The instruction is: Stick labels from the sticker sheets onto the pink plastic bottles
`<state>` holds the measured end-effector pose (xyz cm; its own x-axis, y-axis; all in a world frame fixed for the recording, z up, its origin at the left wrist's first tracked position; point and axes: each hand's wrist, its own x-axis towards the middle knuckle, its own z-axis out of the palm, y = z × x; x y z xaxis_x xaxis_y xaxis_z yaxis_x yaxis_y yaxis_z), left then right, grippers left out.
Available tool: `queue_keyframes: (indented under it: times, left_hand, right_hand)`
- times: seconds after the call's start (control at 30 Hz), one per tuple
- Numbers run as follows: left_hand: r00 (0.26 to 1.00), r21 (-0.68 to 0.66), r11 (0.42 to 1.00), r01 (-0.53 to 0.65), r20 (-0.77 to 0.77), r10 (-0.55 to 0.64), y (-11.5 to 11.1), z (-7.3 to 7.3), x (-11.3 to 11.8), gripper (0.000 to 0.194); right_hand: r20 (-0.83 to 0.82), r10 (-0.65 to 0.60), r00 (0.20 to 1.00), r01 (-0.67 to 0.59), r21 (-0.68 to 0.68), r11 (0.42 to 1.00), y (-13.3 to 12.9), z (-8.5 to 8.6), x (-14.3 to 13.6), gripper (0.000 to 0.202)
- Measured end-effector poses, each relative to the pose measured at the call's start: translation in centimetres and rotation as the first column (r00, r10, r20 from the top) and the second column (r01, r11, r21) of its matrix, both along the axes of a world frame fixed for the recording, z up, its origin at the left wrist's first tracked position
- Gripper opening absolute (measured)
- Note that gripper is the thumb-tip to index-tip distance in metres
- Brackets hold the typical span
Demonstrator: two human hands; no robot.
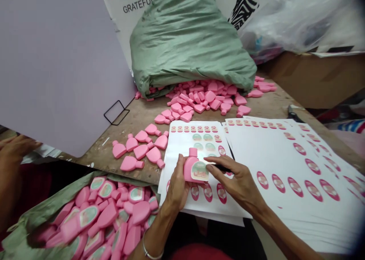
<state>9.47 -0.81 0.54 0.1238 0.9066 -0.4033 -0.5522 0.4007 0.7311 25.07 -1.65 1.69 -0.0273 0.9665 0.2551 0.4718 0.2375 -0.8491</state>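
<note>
A pink bottle [188, 170], cap up, is held in my left hand [177, 184] over the sticker sheet [182, 142]. My right hand [238, 182] pinches the edge of a green-and-cream label [199, 170] lying on the bottle's front, its right edge sticking out past the bottle. A dark, slim tool [224, 168] also sits in my right hand, partly hidden by the fingers. Green and red-pink stickers remain around the sheet.
Loose pink bottles [142, 150] lie left of the sheets, more spill from a green sack [191, 43] behind. An open sack [25, 225] of labelled bottles stands lower left. Sticker sheets [273, 149] are stacked right. A wire stand [116, 112] and another person's hand [17, 147] are left.
</note>
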Motion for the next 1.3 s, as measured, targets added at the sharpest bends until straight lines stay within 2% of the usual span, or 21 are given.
queue_keyframes:
  times: [0.13,0.27,0.73,0.87,1.0,1.1,1.2,1.3]
  left_hand:
    - [0.994,0.040,0.994,0.106,0.018,-0.107,-0.2,1.0,0.5,0.052]
    - [0.987,0.071,0.984,0.161,0.012,-0.162,-0.4,1.2,0.5,0.057]
    - [0.982,0.097,0.977,0.190,-0.012,-0.190,-0.4,1.3,0.5,0.061]
    - [0.971,0.161,0.958,0.237,-0.072,-0.229,-0.6,1.5,0.2,0.047]
    - [0.941,0.218,0.918,0.331,-0.143,-0.305,-0.7,1.7,-0.3,0.049]
    - [0.917,0.234,0.892,0.387,-0.203,-0.344,-0.8,2.1,-0.4,0.042]
    - [0.877,0.235,0.855,0.462,-0.265,-0.401,-1.0,2.6,-0.8,0.036]
    - [0.858,0.211,0.841,0.498,-0.256,-0.445,-1.3,2.3,-2.0,0.035]
  right_hand:
    - [0.012,0.022,1.000,-0.022,0.061,0.998,0.1,0.3,-0.7,0.020]
    - [0.026,0.031,0.999,-0.032,0.070,0.997,0.1,0.2,-0.6,0.021]
    - [0.083,-0.004,0.997,-0.009,0.161,0.987,-0.1,0.5,-0.7,0.019]
    - [0.116,0.001,0.993,-0.024,0.193,0.981,0.0,0.1,-0.3,0.017]
    - [0.210,-0.105,0.972,0.059,0.216,0.975,0.4,0.1,0.4,0.027]
    - [0.167,-0.126,0.978,0.112,0.093,0.989,0.7,0.0,0.3,0.047]
    - [0.053,0.017,0.998,-0.011,-0.117,0.993,1.3,-0.9,-0.2,0.064]
    - [0.042,0.077,0.996,-0.069,-0.148,0.987,3.6,-2.2,0.2,0.062]
